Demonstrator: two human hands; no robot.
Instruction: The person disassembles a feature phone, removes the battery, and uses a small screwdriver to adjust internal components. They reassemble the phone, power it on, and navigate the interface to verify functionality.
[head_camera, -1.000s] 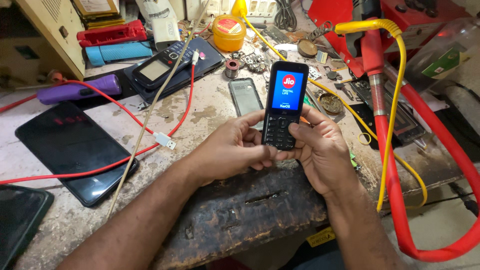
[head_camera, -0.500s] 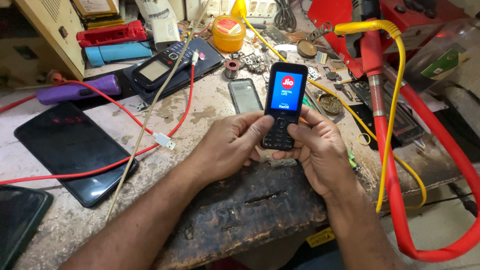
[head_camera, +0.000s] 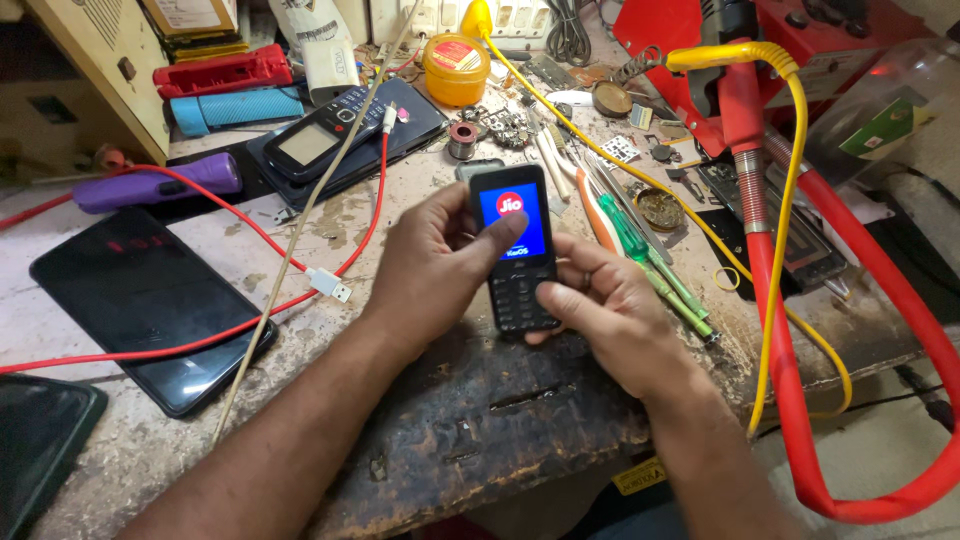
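A small black keypad phone with a lit blue screen is held upright over the worn workbench. My left hand grips its left side, and the thumb lies across the screen. My right hand holds the lower right part by the keypad. Both hands are closed around the phone above the bench's front edge.
A large black smartphone lies at left, crossed by a red cable and a white cable plug. Another keypad phone rests on a dark tablet behind. Green screwdrivers, a yellow tin and a red hose stand at right.
The phone has been brought nearer and lower. My left thumb has moved onto the blue screen; it was beside the phone before.
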